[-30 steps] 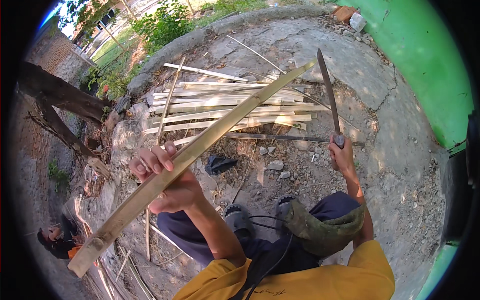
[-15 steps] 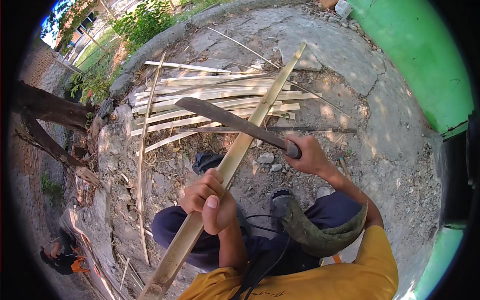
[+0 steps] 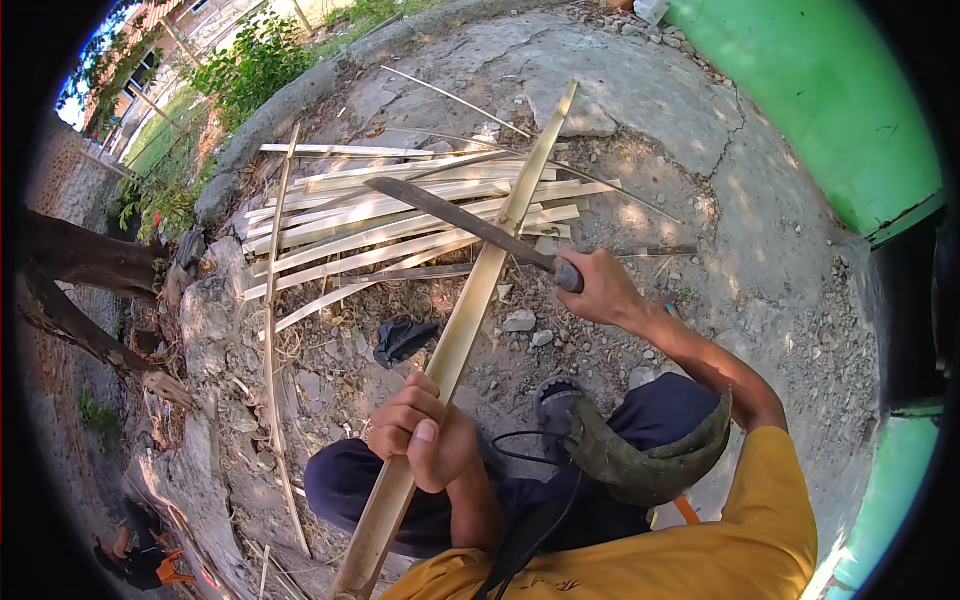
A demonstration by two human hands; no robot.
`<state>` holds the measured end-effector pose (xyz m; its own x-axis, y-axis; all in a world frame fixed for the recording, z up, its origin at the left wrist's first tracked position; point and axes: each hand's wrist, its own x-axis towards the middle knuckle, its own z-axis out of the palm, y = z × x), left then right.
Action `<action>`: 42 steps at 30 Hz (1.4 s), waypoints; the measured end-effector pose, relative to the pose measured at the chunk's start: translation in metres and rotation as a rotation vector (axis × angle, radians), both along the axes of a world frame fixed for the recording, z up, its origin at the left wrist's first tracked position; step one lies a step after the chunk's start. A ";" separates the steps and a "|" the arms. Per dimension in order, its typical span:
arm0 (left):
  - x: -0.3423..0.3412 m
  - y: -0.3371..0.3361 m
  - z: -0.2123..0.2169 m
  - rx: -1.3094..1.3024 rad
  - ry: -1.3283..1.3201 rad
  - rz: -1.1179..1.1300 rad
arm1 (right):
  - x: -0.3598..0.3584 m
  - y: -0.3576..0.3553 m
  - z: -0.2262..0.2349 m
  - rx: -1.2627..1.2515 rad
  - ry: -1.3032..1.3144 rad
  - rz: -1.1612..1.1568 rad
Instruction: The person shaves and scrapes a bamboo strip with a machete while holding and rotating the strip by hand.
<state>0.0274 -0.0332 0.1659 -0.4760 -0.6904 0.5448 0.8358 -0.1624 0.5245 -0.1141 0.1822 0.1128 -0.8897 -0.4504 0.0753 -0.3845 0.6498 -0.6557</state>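
Bamboo strip (image 3: 470, 310), long and pale, slants from the near left up toward the far right, with the left hand (image 3: 425, 445) wrapped tight around its lower part above the person's lap. The right hand (image 3: 600, 288) is closed round the handle of a dark machete (image 3: 455, 218) whose blade lies across the strip, pointing far left. Beyond lies a pile of split slats (image 3: 390, 225) on cracked concrete ground (image 3: 650, 110), beside a green wall (image 3: 830, 100).

Smooth pale bamboo slat (image 3: 470, 310), dull metal blade (image 3: 450, 215)
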 end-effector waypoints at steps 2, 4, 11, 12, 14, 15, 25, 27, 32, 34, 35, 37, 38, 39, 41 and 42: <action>-0.001 -0.002 0.007 -0.022 0.014 0.007 | 0.011 -0.014 0.013 -0.078 0.062 0.065; -0.001 -0.008 0.008 -0.117 -0.011 -0.032 | 0.020 -0.023 0.028 -0.104 0.098 0.211; -0.014 -0.005 0.002 -0.083 0.033 0.001 | -0.012 0.005 -0.012 -0.025 0.115 0.015; -0.014 -0.007 0.003 -0.085 0.033 -0.004 | -0.004 -0.001 -0.007 -0.043 0.133 -0.013; -0.016 -0.014 0.008 0.015 0.021 0.054 | 0.000 -0.015 0.011 -0.040 0.045 0.027; -0.019 -0.015 0.012 -0.024 0.040 0.045 | 0.005 -0.024 0.018 -0.041 0.095 0.086; -0.025 -0.006 0.015 0.034 -0.018 0.028 | -0.025 -0.005 0.004 0.035 0.071 -0.010; -0.028 -0.007 0.015 0.077 -0.027 0.050 | -0.021 -0.014 0.011 0.037 0.091 -0.030; -0.030 -0.003 0.021 0.057 -0.075 0.070 | 0.003 -0.047 0.043 -0.005 0.178 0.150; -0.021 -0.011 0.028 0.078 -0.053 0.078 | 0.002 -0.050 0.047 0.026 0.207 0.249; -0.012 -0.020 0.037 0.093 -0.022 0.089 | -0.007 -0.042 0.035 0.025 0.189 0.210; -0.008 -0.024 0.039 0.103 -0.040 0.069 | -0.030 -0.008 0.004 0.033 0.162 0.084; -0.025 -0.017 0.028 0.028 -0.052 0.033 | -0.038 -0.006 0.005 0.023 0.137 -0.027; -0.028 -0.013 0.022 0.022 -0.055 0.028 | -0.036 -0.006 0.004 0.004 0.124 -0.046; -0.021 -0.020 0.025 0.057 -0.023 0.051 | -0.027 -0.019 0.002 -0.034 0.128 -0.027; -0.015 -0.021 0.030 0.096 -0.006 0.079 | -0.018 -0.030 0.009 -0.068 0.117 -0.002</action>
<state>0.0124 -0.0546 0.1957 -0.4207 -0.7747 0.4721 0.8450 -0.1453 0.5146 -0.1321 0.1523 0.1221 -0.8740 -0.4388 0.2089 -0.4595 0.6064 -0.6489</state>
